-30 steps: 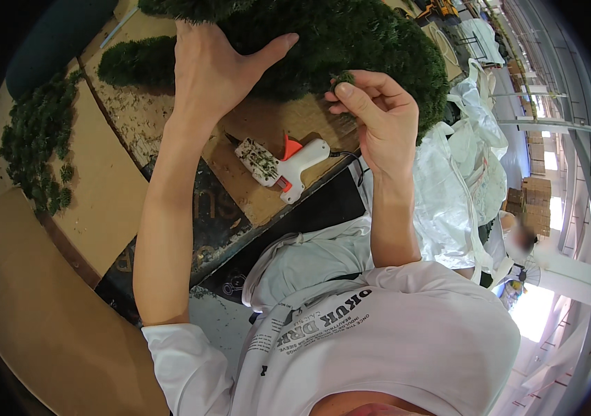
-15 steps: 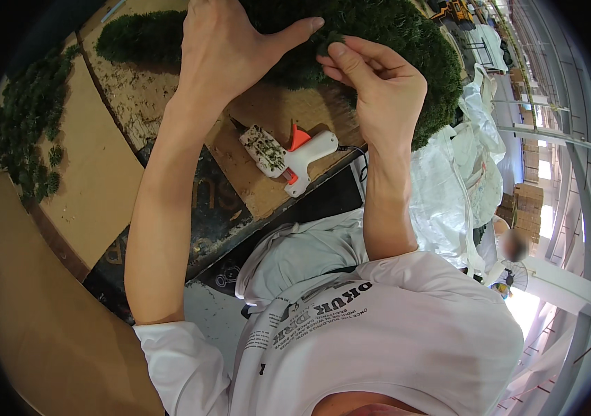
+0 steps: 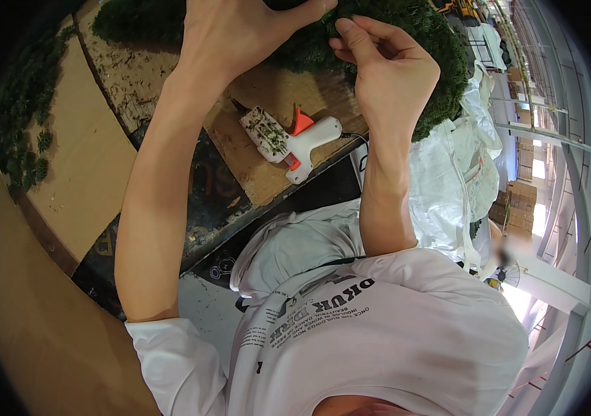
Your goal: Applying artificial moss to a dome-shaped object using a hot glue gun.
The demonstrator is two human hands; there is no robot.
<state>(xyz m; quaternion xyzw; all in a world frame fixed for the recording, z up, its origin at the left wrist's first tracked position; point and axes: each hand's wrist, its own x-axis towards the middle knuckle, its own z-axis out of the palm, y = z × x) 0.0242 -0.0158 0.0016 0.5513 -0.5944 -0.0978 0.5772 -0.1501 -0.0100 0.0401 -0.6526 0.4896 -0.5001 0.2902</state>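
Note:
Dense dark-green artificial foliage fills the top of the view under both hands. My left hand lies over it with the thumb stretched out toward the right; its other fingers run past the top edge. Beside that thumb, my right hand pinches a small green sprig, which blends into the foliage at the fingertips. Below and between my forearms, a white glue gun with an orange trigger lies on brown board, its nozzle toward the upper left. Green bits stick to its barrel.
More green sprigs lie on a cardboard sheet at the left. A large brown cardboard piece stands at lower left. White plastic sacking hangs at the right, with stacked boxes and a fan beyond.
My right hand has moved slightly up and right, bringing the sprig against the foliage. My left hand has shifted slightly up, thumb still stretched out. The whole view has shifted a little.

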